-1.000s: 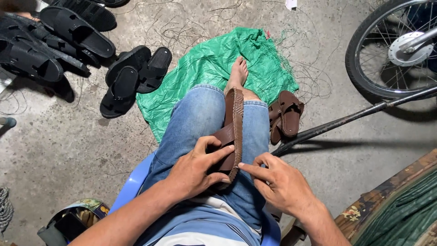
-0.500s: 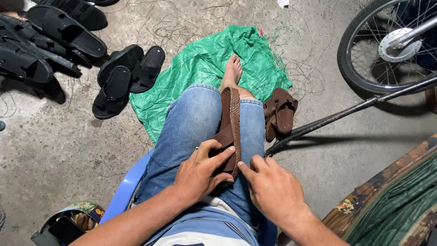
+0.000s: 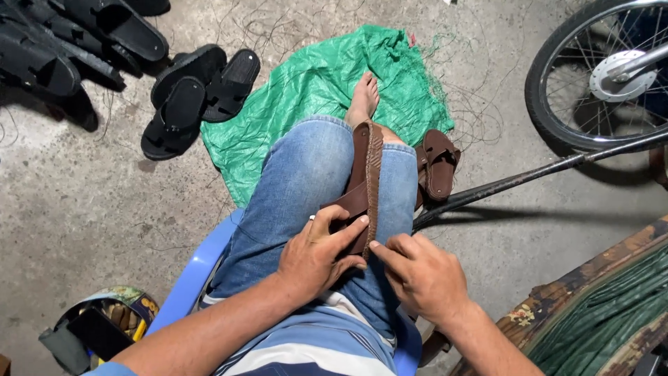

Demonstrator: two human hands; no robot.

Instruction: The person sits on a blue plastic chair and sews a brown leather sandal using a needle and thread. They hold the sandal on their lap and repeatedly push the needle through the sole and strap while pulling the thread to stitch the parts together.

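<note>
Sandal in hand: we are seeing a brown sandal (image 3: 367, 182) standing on edge along the jeans-clad thigh, between the knees.
Left hand: we are watching the left hand (image 3: 318, 255) gripping the sandal's near end, its fingers clamped on the strap.
Right hand: we are seeing the right hand (image 3: 422, 276) pinching the sole's edge, fingertips together.
Around: we are noticing a second brown sandal (image 3: 438, 164), a green sheet (image 3: 313, 83), black sandals (image 3: 198, 94) and a wheel (image 3: 602, 73).
</note>
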